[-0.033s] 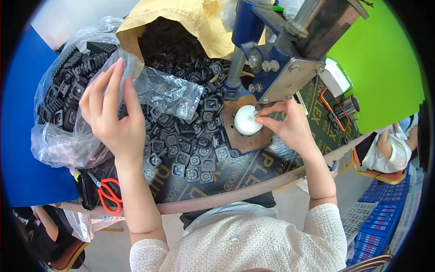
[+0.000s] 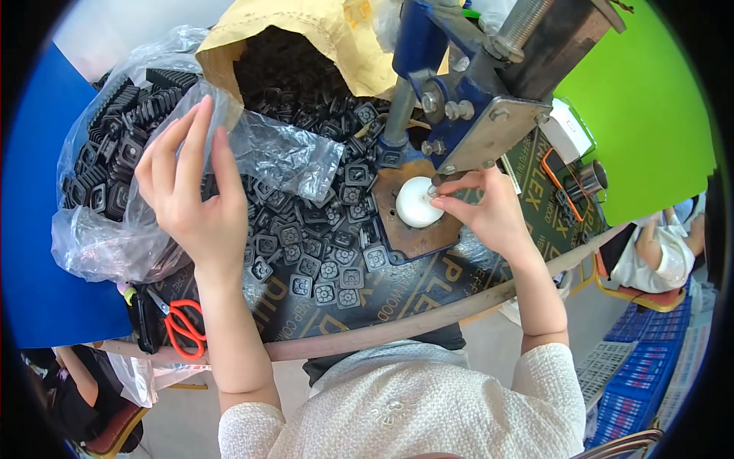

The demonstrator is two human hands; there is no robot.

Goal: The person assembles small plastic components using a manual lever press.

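Observation:
My right hand (image 2: 491,218) pinches a small shiny metal piece (image 2: 433,192) between thumb and fingertips. The piece is over the right part of a round white block (image 2: 417,203), which sits on the brown base plate (image 2: 404,240) of a blue lever press (image 2: 478,126). Whether the piece touches the block I cannot tell. Raised on the left, my left hand (image 2: 191,191) is open and holds nothing, its fingers spread in front of a clear plastic bag (image 2: 99,249) of black square plastic parts. More loose black square parts (image 2: 350,277) lie heaped between my hands.
A yellow paper sack (image 2: 306,27) of black parts lies open at the back. Red-handled scissors (image 2: 183,329) rest near the front left edge. Beyond my right hand are an orange-edged phone (image 2: 562,183), a metal cylinder (image 2: 592,177) and a white box (image 2: 569,128). Other people sit nearby.
My left hand has shifted very slightly to the right. My right hand keeps its pinch on the metal piece at the white block.

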